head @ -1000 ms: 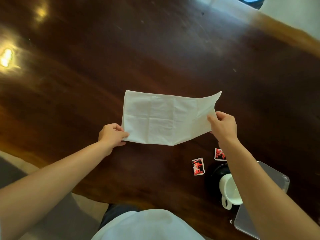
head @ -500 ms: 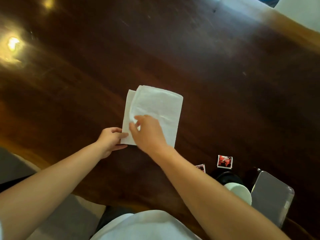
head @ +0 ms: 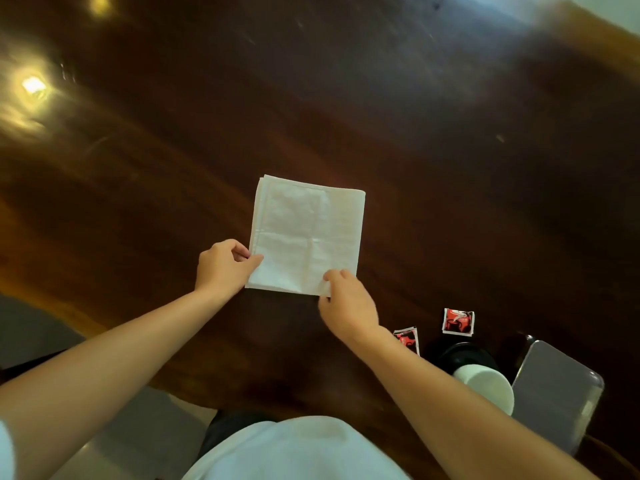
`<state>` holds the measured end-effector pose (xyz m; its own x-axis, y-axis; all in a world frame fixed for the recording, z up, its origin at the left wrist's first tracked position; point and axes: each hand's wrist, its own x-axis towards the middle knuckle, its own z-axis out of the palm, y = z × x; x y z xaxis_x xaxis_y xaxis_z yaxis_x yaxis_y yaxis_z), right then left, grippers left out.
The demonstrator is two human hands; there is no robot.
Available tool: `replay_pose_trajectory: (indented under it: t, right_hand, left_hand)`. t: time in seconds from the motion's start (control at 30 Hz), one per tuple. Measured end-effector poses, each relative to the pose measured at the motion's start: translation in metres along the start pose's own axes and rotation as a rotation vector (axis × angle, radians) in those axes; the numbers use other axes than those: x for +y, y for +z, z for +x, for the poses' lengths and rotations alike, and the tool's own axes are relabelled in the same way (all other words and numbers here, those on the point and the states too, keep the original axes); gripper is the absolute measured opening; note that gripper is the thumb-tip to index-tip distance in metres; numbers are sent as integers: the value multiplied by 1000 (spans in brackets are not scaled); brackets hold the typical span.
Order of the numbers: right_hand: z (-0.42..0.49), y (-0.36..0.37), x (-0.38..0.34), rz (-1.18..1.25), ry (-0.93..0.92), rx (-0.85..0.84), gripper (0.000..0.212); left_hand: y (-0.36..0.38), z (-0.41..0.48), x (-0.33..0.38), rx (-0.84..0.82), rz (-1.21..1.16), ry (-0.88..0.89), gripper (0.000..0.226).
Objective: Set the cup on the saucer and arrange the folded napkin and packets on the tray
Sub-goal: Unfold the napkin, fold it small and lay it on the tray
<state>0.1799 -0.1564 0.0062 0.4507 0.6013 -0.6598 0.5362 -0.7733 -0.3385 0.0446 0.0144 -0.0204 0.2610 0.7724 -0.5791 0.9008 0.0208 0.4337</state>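
Observation:
A white napkin (head: 306, 233), folded into a square, lies flat on the dark wooden table (head: 346, 98). My left hand (head: 223, 265) pinches its near left corner. My right hand (head: 348, 301) pinches its near right corner. Two red packets lie to the right: one packet (head: 408, 339) partly behind my right forearm, the other packet (head: 458, 321) further right. A white cup (head: 486, 386) stands by a black saucer (head: 462, 355), partly over it. The grey tray (head: 557, 393) sits at the far right near the table's edge.
The table's near edge runs across the lower left, with grey floor (head: 41, 341) below it. My white shirt (head: 294, 448) fills the bottom centre. Lamp reflections (head: 33, 86) shine on the table at upper left.
The napkin was folded from a wide rectangle into a square. My right hand carried its right end over to the left, then moved back to the near right corner.

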Motion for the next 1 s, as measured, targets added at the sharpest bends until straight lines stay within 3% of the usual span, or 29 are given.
replay_pose_trajectory:
  t: [0.37, 0.53, 0.67, 0.8, 0.93, 1.0]
  right_hand:
    - [6, 11, 26, -42, 107, 120, 30]
    - [8, 7, 22, -64, 115, 63, 38]
    - [24, -16, 16, -114, 116, -62, 37]
    - [47, -47, 10, -2, 82, 82, 46]
    - [72, -68, 2, 79, 59, 200, 57]
    - [84, -74, -2, 69, 33, 242, 57]
  left_hand:
    - [-5, -14, -5, -44, -157, -16, 29]
    - [-6, -8, -14, -125, -101, -53, 27]
    - [-9, 11, 4, -37, 0, 90, 14]
    - [-20, 37, 29, 15, -7, 163, 18]
    - [-36, 65, 44, 63, -173, 34, 20]
    - [-36, 72, 47, 66, -123, 109, 20]
